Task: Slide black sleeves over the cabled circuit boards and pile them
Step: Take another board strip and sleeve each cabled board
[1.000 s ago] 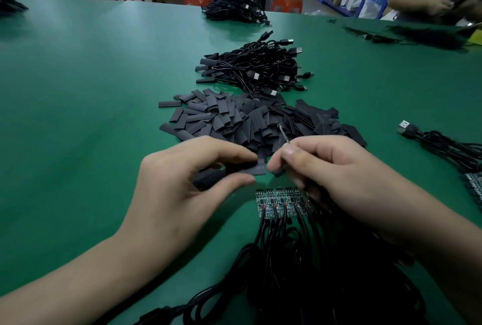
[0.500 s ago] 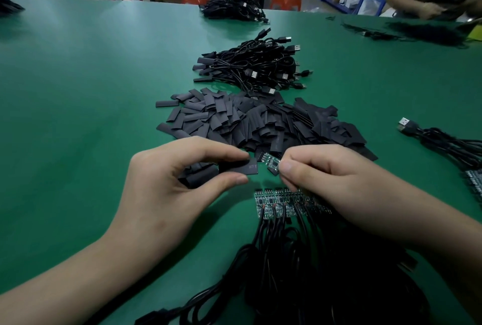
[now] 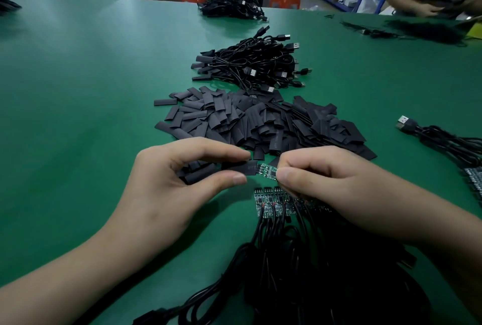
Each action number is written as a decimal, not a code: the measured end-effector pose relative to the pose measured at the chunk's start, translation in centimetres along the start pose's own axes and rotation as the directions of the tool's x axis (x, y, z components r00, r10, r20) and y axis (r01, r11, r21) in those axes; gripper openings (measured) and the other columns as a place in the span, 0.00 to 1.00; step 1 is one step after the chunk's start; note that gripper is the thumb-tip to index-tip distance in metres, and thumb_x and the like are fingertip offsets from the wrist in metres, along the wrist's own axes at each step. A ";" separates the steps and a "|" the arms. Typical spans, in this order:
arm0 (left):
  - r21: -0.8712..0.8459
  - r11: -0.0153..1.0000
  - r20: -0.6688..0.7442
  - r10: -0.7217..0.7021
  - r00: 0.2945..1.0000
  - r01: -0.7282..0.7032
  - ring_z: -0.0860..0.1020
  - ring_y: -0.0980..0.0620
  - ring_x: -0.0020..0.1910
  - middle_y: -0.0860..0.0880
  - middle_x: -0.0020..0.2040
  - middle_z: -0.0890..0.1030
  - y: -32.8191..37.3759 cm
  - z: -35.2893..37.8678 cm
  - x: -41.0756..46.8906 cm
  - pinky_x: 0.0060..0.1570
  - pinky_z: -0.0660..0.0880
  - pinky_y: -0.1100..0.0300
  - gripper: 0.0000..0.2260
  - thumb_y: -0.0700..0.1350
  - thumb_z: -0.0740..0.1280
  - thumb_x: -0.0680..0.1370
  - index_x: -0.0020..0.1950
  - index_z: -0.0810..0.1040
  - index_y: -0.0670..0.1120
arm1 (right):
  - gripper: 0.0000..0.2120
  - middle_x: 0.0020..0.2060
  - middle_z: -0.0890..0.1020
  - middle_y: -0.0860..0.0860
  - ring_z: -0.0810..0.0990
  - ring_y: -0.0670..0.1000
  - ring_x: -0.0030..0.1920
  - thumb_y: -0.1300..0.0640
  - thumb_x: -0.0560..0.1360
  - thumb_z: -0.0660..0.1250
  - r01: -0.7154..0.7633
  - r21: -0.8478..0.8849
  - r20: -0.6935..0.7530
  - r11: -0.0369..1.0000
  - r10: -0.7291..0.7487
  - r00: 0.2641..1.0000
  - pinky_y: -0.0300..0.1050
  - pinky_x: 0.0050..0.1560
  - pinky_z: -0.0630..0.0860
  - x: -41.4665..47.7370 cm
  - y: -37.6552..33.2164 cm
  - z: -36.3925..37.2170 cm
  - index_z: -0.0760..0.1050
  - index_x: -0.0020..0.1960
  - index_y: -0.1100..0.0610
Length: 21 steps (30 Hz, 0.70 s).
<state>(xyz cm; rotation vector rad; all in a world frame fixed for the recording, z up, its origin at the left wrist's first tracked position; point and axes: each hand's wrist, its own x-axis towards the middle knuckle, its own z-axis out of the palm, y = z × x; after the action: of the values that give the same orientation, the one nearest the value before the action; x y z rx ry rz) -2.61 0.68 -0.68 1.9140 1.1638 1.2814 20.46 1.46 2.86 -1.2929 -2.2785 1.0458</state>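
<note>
- A left hand (image 3: 167, 181) pinches a flat, matte black sleeve (image 3: 241, 168) between thumb and forefinger, just above a green felt-like tabletop (image 3: 91, 90); more sleeves sit bunched under its curled fingers.
- The right hand (image 3: 320, 184) pinches a small, glossy circuit board (image 3: 267, 168), its tip meeting the sleeve's open end.
- Faint pale print on the sleeve is too blurred to read.
- Behind the hands lies a loose heap of flat rectangular sleeves (image 3: 260, 121); past it, a pile of sleeved cables (image 3: 255, 66) with metal USB plugs.
- Below the hands, a row of bare boards (image 3: 271, 200) lies side by side on the tabletop, each with thin red wire joints and a black cable running into a tangled bundle (image 3: 313, 272).
- Another cable bunch (image 3: 443, 139) lies well apart at right.
</note>
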 end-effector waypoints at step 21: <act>-0.276 0.953 0.105 -0.099 0.990 0.125 0.86 0.59 0.47 0.54 0.46 0.88 -0.5 0.0 0.1 0.50 0.77 0.71 0.12 0.42 0.76 0.68 0.51 0.87 0.52 | 0.18 0.28 0.66 0.43 0.62 0.45 0.29 0.44 0.80 0.61 -0.062 0.255 0.128 0.965 0.030 0.991 0.34 0.30 0.62 0.1 0.9 -0.2 0.72 0.35 0.51</act>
<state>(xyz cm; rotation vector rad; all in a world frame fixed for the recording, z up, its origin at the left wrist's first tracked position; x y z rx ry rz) -2.75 1.03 -1.03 1.6557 0.9708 1.2149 21.10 1.89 2.39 -1.2086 -2.1159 1.4222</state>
